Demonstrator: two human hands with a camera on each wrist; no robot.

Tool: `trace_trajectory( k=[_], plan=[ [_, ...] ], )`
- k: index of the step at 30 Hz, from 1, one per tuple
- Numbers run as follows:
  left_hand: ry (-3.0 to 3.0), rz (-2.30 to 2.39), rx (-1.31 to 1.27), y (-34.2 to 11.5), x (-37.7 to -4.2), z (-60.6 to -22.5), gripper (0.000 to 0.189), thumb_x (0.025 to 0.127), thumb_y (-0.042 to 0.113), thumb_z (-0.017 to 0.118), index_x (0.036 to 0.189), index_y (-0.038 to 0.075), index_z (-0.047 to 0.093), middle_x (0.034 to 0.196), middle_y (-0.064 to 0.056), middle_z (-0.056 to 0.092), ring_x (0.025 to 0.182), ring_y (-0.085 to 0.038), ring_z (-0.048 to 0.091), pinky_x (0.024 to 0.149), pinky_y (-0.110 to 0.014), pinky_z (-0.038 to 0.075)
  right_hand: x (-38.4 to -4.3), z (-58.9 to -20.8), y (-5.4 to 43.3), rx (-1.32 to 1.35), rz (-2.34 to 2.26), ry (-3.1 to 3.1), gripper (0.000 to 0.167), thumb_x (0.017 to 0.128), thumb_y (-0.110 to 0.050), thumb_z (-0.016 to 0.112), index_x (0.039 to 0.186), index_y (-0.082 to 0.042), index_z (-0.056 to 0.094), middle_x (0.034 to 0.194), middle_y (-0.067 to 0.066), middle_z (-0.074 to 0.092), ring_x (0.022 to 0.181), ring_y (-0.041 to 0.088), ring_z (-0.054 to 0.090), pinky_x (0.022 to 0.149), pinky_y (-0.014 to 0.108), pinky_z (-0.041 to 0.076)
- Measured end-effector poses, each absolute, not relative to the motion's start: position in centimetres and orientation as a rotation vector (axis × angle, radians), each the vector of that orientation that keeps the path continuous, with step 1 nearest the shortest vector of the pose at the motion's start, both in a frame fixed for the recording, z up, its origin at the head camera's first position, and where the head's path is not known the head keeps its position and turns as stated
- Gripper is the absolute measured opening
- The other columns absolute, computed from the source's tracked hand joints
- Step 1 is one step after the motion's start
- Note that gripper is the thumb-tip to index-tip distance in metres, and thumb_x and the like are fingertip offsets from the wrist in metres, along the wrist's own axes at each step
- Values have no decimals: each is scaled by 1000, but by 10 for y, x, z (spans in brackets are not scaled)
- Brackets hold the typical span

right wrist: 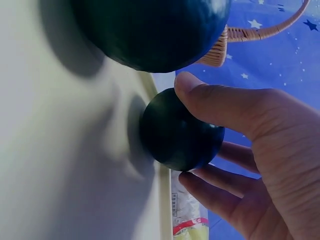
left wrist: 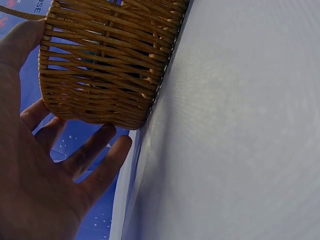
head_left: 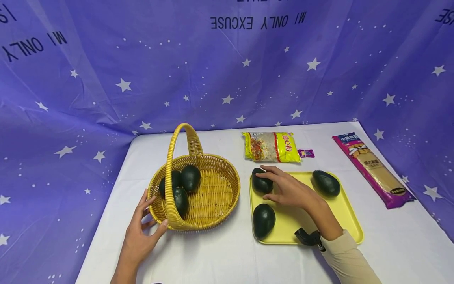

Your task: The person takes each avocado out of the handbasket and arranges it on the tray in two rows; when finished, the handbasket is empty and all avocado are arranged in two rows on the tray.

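Observation:
My left hand (head_left: 140,232) rests at the left side of a yellow wicker basket (head_left: 232,173), fingers spread and mostly straight. In the left wrist view its thumb touches the rim of the woven wall (left wrist: 100,65). Three dark green avocados (head_left: 190,178) lie in the basket's left half. My right hand (head_left: 289,188) is around a dark avocado (head_left: 260,184) at the back left of a yellow tray (head_left: 283,234), thumb on one side and fingers on the other. The right wrist view shows this avocado (right wrist: 175,135) between thumb and fingertips. Two more avocados (head_left: 264,221) lie on the tray.
Behind the tray lies a yellow bag of pasta (head_left: 271,147) with a small purple packet (head_left: 306,153) beside it. A long purple noodle package (head_left: 374,169) lies at the right. The white table (head_left: 205,260) ends at a purple star-patterned curtain (head_left: 213,79).

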State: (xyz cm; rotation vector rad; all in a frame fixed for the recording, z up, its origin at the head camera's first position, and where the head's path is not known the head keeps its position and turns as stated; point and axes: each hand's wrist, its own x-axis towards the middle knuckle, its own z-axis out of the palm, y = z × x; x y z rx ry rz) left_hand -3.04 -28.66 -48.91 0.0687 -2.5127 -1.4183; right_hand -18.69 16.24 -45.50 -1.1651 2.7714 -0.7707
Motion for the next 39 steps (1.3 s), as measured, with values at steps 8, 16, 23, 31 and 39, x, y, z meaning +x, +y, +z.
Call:
trace_trajectory(
  k=[8,16,23,31,39],
  plan=[
    [-2512,-1421,71,-287,-30,-490,81,92,5,84,162,17,45,180,6,20,131,7,46,95,-7,52,-183,-446,163,-1194,-788,2803,71,88,-22,92,150,-9,61,160,24,50,141,42,56,114,60,50],
    [-2523,-1419,79,-287,-30,-489,80,93,8,85,163,18,45,180,-1,21,131,9,45,95,-8,52,-182,-438,161,-1233,-778,2808,69,90,-23,90,151,-9,61,162,20,49,144,39,54,116,56,49],
    [-2526,-1416,86,-287,-30,-489,80,93,9,85,163,18,45,180,-1,20,131,9,45,95,-7,52,-179,-429,154,-1285,-770,2813,63,95,-23,86,150,-8,61,162,16,50,146,35,53,117,52,49],
    [-2522,-1424,86,-286,-29,-489,80,93,9,84,162,18,45,180,-1,20,131,8,45,95,-6,51,-174,-416,139,-1330,-713,2816,60,97,-24,84,151,-11,61,159,14,54,146,33,53,116,52,51],
    [-2528,-1416,82,-287,-30,-490,79,94,9,84,163,17,45,180,-2,20,130,8,45,95,-7,52,-173,-406,121,-1384,-715,2779,58,100,-24,80,154,-13,59,156,10,56,144,30,55,114,49,52]
  ],
)
